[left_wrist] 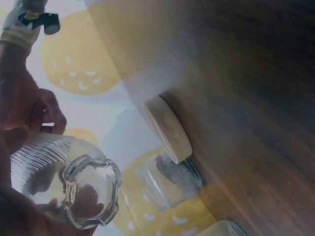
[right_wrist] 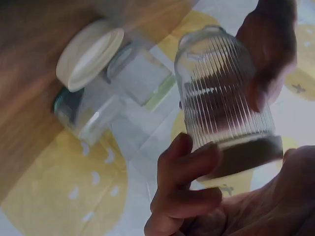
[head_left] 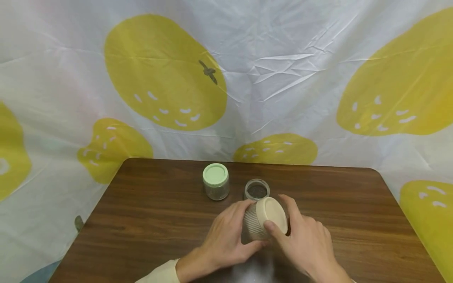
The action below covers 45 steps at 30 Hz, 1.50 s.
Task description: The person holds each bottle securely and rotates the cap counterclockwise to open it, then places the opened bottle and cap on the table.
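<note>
A ribbed clear glass jar (head_left: 253,224) with a cream lid (head_left: 275,214) is held tilted above the table, its lid towards the right hand. My left hand (head_left: 228,236) grips the glass body from the left. On the other side my right hand (head_left: 308,239) has its thumb and fingers round the lid's edge. The lid sits on the jar in the right wrist view, where the ribbed glass (right_wrist: 221,88) looks to hold nothing but reflections. From the left wrist, the jar's scalloped base (left_wrist: 93,191) faces the camera.
Just behind the hands stands a lidless glass jar (head_left: 257,190) with dark contents. Left of it is a glass jar with a green lid (head_left: 216,175). A second cream lid (left_wrist: 167,129) lies on the brown table (head_left: 159,220). A lemon-print cloth (head_left: 269,98) hangs behind.
</note>
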Motion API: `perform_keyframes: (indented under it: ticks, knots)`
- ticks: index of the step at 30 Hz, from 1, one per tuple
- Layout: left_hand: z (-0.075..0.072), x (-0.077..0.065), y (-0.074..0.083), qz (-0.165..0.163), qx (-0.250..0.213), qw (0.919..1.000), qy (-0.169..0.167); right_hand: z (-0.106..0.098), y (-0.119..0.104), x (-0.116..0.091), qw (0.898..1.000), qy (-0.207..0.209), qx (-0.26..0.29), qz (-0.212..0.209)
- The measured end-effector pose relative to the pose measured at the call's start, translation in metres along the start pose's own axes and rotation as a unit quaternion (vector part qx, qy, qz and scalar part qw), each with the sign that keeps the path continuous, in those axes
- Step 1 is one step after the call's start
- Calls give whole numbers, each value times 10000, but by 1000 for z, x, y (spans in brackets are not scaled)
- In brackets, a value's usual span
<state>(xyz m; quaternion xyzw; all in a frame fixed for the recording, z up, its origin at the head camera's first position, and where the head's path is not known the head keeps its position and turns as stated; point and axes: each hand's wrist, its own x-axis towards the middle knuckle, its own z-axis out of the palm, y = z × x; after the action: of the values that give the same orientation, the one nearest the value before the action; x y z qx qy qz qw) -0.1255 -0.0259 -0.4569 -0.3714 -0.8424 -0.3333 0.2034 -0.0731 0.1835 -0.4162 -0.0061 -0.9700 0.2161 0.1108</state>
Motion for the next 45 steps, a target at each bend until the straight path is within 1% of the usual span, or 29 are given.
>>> perform_keyframes:
  ticks: [3, 7, 10, 13, 18, 22, 27, 37, 45]
  knots:
    - [0, 1, -2, 35, 168, 9999, 3, -3, -1, 6, 9996, -78, -250, -75]
    - [0, 3, -2, 126, 384, 9992, -29, -1, -5, 8, 9997, -123, -225, -17]
    - [0, 4, -1, 236, 520, 9984, -26, 3, -7, 9, 9998, -56, -209, -8]
    - [1, 5, 0, 324, 615, 9976, 6, 6, -9, 9, 9997, 123, -153, -120]
    - [0, 4, 0, 365, 595, 9975, -76, 8, -8, 9, 9988, 294, 216, -315]
    - [-2, 4, 1, 294, 476, 9979, -318, 10, -5, 8, 9972, 329, 531, -404]
    - [-6, 3, 3, 218, 512, 9966, -608, 13, -1, 5, 9956, 320, 762, -449]
    - [-4, 4, 3, 370, 569, 9960, -580, 17, 9, 6, 9893, 504, 1124, -778]
    - [-5, 6, 5, 351, 617, 9945, -767, 23, 19, 6, 9800, 581, 1574, -1069]
